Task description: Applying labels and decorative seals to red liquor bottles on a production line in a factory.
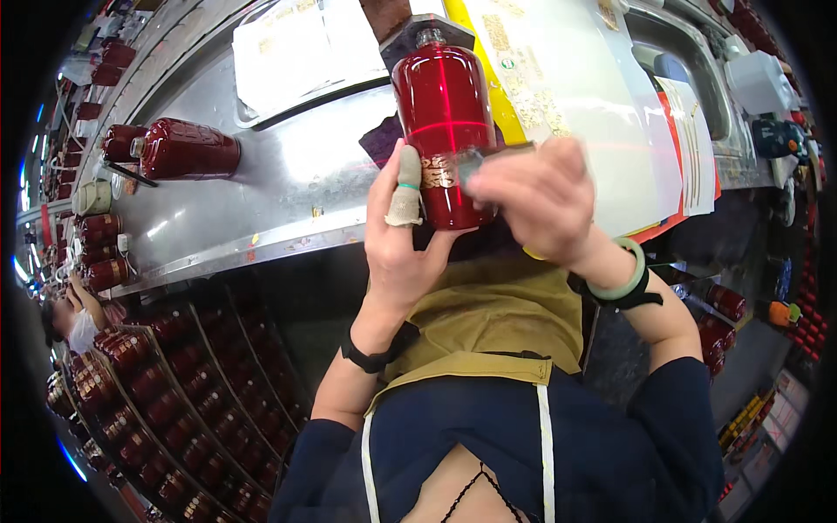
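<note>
A glossy dark red glass bottle lies on its side in front of me, its neck pointing away, with gold lettering on its lower body. Red light lines cross it. My left hand is closed around its left side and base; a cloth finger cover sits on one finger. My right hand, blurred by motion, is pinched at the bottle's right side, beside the gold decoration. A small greyish piece shows at its fingertips, too smeared to name. A dark holder stands around the bottle's neck.
On the steel worktop another red bottle lies to the left. White sheets lie at the back; gold decals lie on a yellow-edged board. Brown sticks rest on paper at right. Racks of red bottles stand lower left.
</note>
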A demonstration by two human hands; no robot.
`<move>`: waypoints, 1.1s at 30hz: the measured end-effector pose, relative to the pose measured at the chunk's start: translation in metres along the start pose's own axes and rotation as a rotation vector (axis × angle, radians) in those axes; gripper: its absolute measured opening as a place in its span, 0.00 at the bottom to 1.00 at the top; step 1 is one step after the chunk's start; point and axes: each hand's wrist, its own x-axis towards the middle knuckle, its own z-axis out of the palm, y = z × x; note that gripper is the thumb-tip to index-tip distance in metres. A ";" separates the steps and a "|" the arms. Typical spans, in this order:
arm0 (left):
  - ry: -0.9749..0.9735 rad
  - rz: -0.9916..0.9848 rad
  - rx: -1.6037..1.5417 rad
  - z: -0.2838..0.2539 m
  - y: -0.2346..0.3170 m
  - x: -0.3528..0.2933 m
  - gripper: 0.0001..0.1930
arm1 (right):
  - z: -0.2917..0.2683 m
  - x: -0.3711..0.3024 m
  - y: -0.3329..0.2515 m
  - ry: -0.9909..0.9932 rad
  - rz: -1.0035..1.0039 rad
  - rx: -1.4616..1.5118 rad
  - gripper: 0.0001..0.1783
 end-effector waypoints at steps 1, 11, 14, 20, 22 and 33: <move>-0.023 -0.034 -0.027 0.004 -0.005 -0.005 0.44 | -0.004 -0.008 -0.010 -0.062 -0.095 0.141 0.16; -0.131 -0.004 0.344 0.009 0.043 0.020 0.39 | -0.013 0.012 0.012 0.202 0.571 0.312 0.13; -0.122 0.016 0.423 0.013 0.040 0.018 0.38 | -0.007 0.015 -0.001 0.132 0.673 0.373 0.13; 0.023 -0.175 -0.058 0.010 0.004 -0.002 0.48 | 0.010 0.017 0.003 0.018 0.515 0.257 0.11; -0.024 -0.301 -0.091 0.007 0.004 0.009 0.48 | 0.001 0.027 0.028 0.052 0.203 -0.059 0.10; 0.034 0.046 0.014 -0.009 0.006 0.015 0.46 | -0.013 0.013 0.010 -0.047 0.047 0.154 0.16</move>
